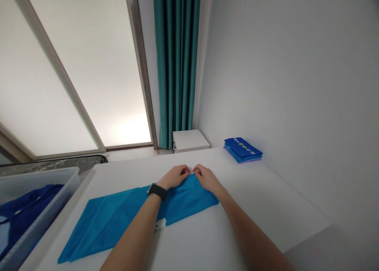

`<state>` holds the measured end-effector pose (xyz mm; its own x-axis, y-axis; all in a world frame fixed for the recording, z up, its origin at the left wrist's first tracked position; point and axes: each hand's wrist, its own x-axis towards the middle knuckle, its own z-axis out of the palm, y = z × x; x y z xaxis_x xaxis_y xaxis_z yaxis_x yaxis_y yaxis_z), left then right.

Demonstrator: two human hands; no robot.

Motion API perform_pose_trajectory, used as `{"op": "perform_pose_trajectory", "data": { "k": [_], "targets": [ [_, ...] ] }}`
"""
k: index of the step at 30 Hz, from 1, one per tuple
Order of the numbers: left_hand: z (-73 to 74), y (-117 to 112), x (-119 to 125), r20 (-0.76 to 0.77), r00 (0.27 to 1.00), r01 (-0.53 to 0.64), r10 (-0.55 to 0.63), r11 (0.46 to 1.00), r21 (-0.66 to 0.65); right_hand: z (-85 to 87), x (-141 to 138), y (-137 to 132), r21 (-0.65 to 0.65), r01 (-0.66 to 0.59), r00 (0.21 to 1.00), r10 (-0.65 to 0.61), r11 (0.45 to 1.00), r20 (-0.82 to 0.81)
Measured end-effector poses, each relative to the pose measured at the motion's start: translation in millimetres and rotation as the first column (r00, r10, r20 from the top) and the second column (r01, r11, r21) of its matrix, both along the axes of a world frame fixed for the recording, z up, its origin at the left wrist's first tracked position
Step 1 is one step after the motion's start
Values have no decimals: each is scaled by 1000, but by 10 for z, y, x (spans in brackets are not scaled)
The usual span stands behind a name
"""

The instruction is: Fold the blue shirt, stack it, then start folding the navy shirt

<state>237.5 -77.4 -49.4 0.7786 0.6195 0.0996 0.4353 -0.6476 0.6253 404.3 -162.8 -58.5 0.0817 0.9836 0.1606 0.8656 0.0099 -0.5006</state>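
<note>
And here we are at the white worktop, with one blue garment spread across it, its long axis running from a pointed corner down at the near left up to the right, toward the hands. Both hands are on it! The left hand, a black wristwatch on its wrist, comes in from the near side and meets the peak of the fabric, and the right hand comes in to the other side of that peak. The fingers of each hand are curled and appear clamped on the top fold, with the two sets of fingertips just apart from each other.

A small white tag pokes out from the garment's lower edge, right beside the left forearm. Over to the far right, well apart from the hands, sits one folded blue stack near the wall, its layers too tight to count exactly. To the left, one translucent plastic bin stands along the worktop's edge, with dark blue clothing inside. The garment's lower corner ends close to that edge, while the worktop runs on a long way past the right forearm toward its right corner. Beyond it all are one white cabinet and a teal curtain.
</note>
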Motion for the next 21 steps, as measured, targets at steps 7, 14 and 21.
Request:
{"op": "perform_pose_trajectory", "data": {
  "k": [7,14,21],
  "targets": [
    [-30,-33,15,-26,999,-17,18,999,41,-16,-57,0,-20,58,978,-53,998,203],
    [-230,-35,79,-16,998,-62,65,986,157,-28,-103,-25,-5,61,949,-56,998,309],
    [-232,-42,69,-18,998,-47,52,977,208,3,-9,-5,-5,88,967,-84,996,241]
  ]
}}
